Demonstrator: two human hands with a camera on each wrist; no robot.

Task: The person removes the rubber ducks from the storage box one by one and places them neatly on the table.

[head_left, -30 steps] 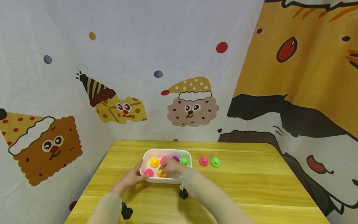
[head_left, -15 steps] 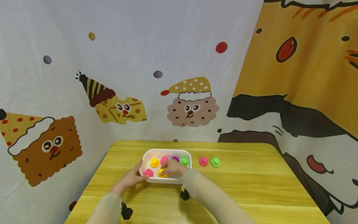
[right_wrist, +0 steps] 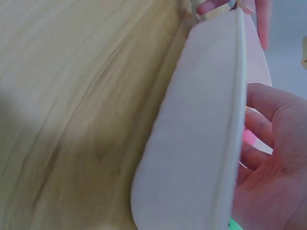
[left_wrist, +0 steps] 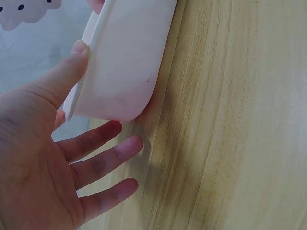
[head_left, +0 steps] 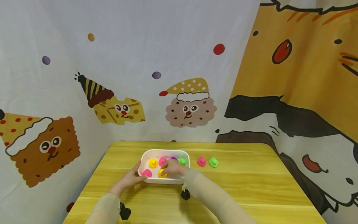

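A white plastic bin (head_left: 167, 181) with rounded corners stands on the table and holds several small toy ducks. My left hand (head_left: 129, 178) grips its left end, thumb on the near rim; in the left wrist view the lower fingers spread out beside the wall. My right hand (head_left: 174, 167) reaches down inside, its thumb and fingertips pinching a yellow duck (head_left: 162, 174) near the front wall. That wall hides the fingertips in the right wrist view. Around it lie another yellow duck (head_left: 153, 163), a pink duck (head_left: 162, 161), a pink piece (head_left: 147, 173), a purple one (head_left: 174, 158) and a green duck (head_left: 182, 161).
On the wooden table (head_left: 246, 183), right of the bin, a pink duck (head_left: 201, 161) and a green duck (head_left: 213, 162) sit side by side. A cartoon-printed curtain (head_left: 134, 46) hangs behind and around the table. Black wrist-camera mounts (head_left: 125, 211) hang below both sleeves.
My right hand and the yellow duck have shifted slightly right within the bin. My left hand keeps its hold on the bin's end. The head view has turned a little to the right.
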